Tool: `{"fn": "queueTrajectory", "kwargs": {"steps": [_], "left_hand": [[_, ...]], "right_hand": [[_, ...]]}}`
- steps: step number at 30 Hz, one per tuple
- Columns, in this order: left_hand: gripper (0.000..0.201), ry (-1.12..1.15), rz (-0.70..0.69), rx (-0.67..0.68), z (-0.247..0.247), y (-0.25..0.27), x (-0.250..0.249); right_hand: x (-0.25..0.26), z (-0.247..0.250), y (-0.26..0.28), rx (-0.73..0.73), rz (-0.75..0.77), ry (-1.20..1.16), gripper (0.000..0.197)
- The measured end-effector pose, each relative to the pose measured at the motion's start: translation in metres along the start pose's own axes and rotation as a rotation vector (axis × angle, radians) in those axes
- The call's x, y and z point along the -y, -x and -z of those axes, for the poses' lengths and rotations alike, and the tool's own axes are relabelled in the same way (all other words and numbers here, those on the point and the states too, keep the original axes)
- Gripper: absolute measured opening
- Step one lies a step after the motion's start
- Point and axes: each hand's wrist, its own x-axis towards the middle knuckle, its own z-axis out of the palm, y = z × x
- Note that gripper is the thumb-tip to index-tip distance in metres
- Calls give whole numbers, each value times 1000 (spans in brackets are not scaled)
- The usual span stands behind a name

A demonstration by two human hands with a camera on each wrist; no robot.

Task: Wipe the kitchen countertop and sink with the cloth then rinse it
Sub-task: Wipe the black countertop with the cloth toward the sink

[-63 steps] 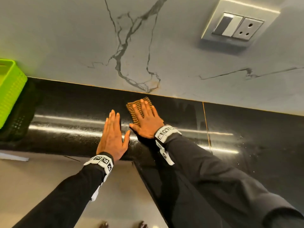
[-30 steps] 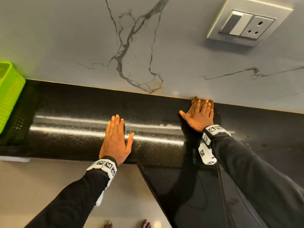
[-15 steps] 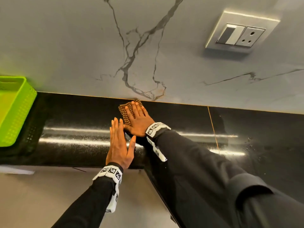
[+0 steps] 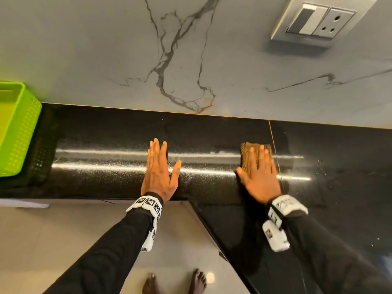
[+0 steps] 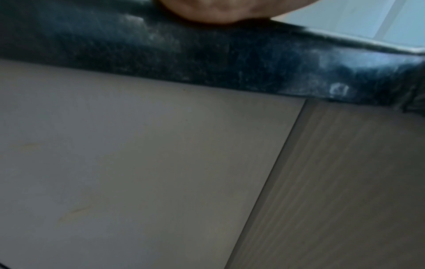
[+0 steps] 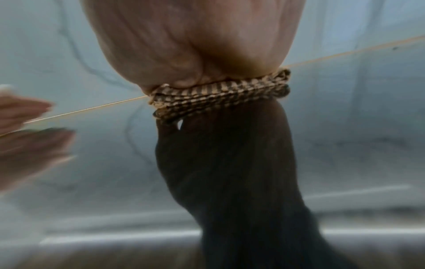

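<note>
A folded brown checked cloth [image 4: 247,154] lies on the black polished countertop [image 4: 110,145]. My right hand [image 4: 259,175] presses flat on the cloth with straight fingers, close to the thin seam in the stone. In the right wrist view the cloth [image 6: 220,94] shows squeezed under the palm [image 6: 195,41]. Flat on the counter to the left rests my left hand [image 4: 159,172], fingers straight, holding nothing. The left wrist view shows only the counter's rounded front edge [image 5: 207,60] and the heel of that hand [image 5: 218,11]. No sink is in view.
A lime green plastic basket [image 4: 14,128] stands on the counter at far left. The marble-look wall [image 4: 191,49] carries a switch and socket plate [image 4: 320,20] at upper right. The counter turns a corner toward me on the right [image 4: 318,230]. Bare feet [image 4: 174,281] stand on the floor.
My right hand has slid the cloth rightward and toward the front, from beside my left hand near the wall to the seam. The left hand has stayed put.
</note>
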Motion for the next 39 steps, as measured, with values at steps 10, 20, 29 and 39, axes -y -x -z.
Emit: {"fn": "queueTrajectory", "kwargs": {"steps": [10, 20, 29, 39], "left_hand": [[72, 147, -20, -19, 4, 3, -2], [74, 277, 50, -180, 7, 4, -4], [67, 262, 68, -245, 10, 5, 13], [73, 174, -2, -124, 4, -1, 4]], "right_hand": [[146, -30, 59, 7, 391, 0, 82], [260, 12, -117, 100, 391, 68, 76], [177, -13, -38, 76, 524, 21, 80], [41, 8, -79, -22, 78, -37, 79]]}}
